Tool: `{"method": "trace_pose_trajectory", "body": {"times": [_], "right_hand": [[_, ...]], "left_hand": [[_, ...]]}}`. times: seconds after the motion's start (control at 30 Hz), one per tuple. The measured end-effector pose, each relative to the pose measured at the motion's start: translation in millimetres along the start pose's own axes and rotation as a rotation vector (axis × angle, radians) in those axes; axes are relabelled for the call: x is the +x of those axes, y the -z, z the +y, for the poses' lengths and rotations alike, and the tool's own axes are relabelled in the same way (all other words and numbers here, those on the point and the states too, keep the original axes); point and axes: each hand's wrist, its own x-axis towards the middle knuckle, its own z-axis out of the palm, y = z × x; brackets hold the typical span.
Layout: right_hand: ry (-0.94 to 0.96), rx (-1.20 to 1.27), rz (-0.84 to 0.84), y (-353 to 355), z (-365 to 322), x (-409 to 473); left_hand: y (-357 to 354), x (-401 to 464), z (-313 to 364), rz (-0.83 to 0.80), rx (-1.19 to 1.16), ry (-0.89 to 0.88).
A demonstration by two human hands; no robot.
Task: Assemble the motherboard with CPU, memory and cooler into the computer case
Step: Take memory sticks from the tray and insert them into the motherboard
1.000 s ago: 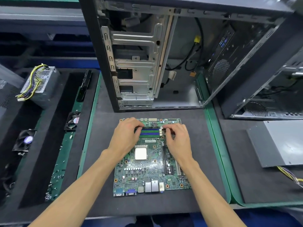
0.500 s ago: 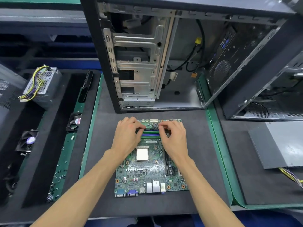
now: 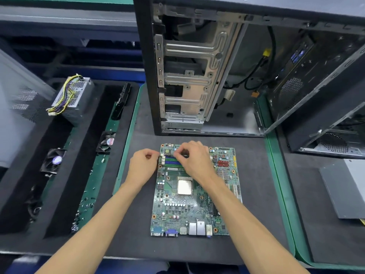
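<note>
A green rectangular motherboard (image 3: 194, 191) lies flat on the dark-matted table (image 3: 254, 194) before an open black metal computer case (image 3: 227, 66). The right hand (image 3: 194, 162) rests curled on the blue-and-green memory slots (image 3: 171, 161); whether its fingers pinch anything cannot be told. The left hand (image 3: 143, 165) sits loosely curled at the board's left edge, grasping nothing visible.

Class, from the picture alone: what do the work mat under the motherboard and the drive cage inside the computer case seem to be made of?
Work mat: probably foam or rubber sheet; dark grey, matte, no glare, green edging. Drive cage: apparently bare stamped sheet metal; silvery, dull shine, pressed ribs and punched holes.
</note>
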Motion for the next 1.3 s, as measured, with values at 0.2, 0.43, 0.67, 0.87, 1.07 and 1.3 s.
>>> {"method": "trace_pose_trajectory", "body": {"times": [0.2,0.43,0.67,0.87,1.07,1.3], "right_hand": [[-0.056,0.001,-0.094,-0.3,-4.8,9.2],[-0.043,0.035,-0.118,2.7,-7.6,10.4],[-0.015,0.033,-0.103,0.5,-7.1,10.4],[0.03,-0.025,-0.099,2.5,-8.9,12.6],[-0.04,0.037,0.038,29.3,9.9,0.7],[-0.379,0.032,-0.019,63.8,55.5,-9.8]], "left_hand": [[2.5,6.2,5.6,-0.076,-0.014,0.103],[0.5,9.7,19.1,-0.091,-0.075,0.225],[-14.2,8.8,20.3,0.041,-0.162,0.278],[-13.6,9.1,20.9,0.008,-0.043,0.22],[-27.6,1.1,37.3,0.08,0.372,-0.23],[-68.8,-9.2,51.4,-0.025,0.379,-0.333]]}}
